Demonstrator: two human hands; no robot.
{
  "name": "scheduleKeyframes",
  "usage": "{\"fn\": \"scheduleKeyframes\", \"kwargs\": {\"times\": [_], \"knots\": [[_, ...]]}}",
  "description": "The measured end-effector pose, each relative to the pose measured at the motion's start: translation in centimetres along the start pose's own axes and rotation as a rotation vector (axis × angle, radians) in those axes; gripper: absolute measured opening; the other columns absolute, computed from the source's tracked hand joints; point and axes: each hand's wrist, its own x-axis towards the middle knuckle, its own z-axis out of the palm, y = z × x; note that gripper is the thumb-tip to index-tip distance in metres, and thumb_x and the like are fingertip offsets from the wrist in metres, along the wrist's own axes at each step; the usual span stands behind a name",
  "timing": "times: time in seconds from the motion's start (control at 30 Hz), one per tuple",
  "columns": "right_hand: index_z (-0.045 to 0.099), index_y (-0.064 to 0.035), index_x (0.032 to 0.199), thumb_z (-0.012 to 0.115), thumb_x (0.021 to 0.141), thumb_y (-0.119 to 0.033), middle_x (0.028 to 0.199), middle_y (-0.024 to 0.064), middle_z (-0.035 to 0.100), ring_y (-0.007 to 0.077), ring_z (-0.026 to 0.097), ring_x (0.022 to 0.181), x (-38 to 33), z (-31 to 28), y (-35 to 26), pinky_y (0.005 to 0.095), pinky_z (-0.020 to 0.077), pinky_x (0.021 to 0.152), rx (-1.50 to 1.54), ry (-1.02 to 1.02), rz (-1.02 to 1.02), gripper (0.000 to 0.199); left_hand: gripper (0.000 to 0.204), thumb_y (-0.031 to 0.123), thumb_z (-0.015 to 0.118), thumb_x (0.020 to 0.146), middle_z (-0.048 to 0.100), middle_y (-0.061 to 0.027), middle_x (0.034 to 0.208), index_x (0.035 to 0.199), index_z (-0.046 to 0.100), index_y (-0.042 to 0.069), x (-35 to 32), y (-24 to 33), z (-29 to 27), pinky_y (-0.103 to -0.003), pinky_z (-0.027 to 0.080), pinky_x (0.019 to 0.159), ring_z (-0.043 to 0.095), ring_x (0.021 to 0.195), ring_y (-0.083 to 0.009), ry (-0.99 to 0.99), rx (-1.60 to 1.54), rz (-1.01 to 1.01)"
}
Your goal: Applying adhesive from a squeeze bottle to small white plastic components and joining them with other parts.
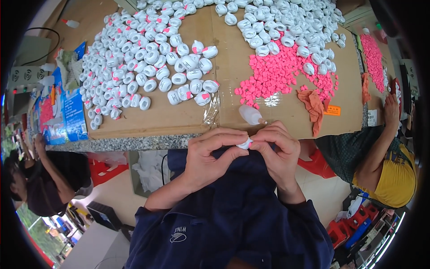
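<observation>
In front of my chest, near the table's front edge, my left hand [210, 154] and my right hand [278, 150] meet at the fingertips. Pinched between them is a small white plastic piece [244, 144], rounded like those on the table. A bit of pink shows on it beside my right thumb. My fingers cover most of its shape. Just beyond my hands a small translucent squeeze bottle [249, 114] with a narrow tip lies on the cardboard. Behind it spreads a heap of small pink pieces [271, 76].
Many white pieces [134, 58], some with pink parts, cover the left of the cardboard [165, 119]; another white heap [291, 22] lies far right. An orange cloth [312, 107] rests right, by an orange label [332, 110]. People sit left [49, 179] and right [385, 175].
</observation>
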Motion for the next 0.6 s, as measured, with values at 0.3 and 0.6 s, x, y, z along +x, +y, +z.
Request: {"fn": "scheduleKeyframes", "kwargs": {"times": [0.3,0.6], "knots": [[0.063,0.0011,0.077,0.07,0.068,0.002,0.072,0.0059,0.06,0.0152,0.052,0.07,-0.3,0.6,-0.4,0.026,0.0407,0.063,0.047,0.025,0.063,0.012,0.023,-0.004,0.07,0.07,0.064,-0.0142,0.095,0.092,0.065,-0.001,0.4,0.7,-0.9,-0.028,0.05,0.075,0.063,0.088,-0.0203,-0.025,0.083,0.016],[0.059,0.0007,0.098,0.075,0.065,0.0,0.086,0.0041,0.052,0.0109,0.048,0.074,0.3,0.8,1.3,0.0203,0.0373,0.062,0.017,0.255,0.056,0.037,0.024,0.001,0.069,0.066,0.062,-0.0093,0.092,0.09,0.064,0.003,8.3,2.0,-5.3,-0.034,0.044,0.078,0.055,0.088,-0.0247,0.384,0.824,0.396]]}}
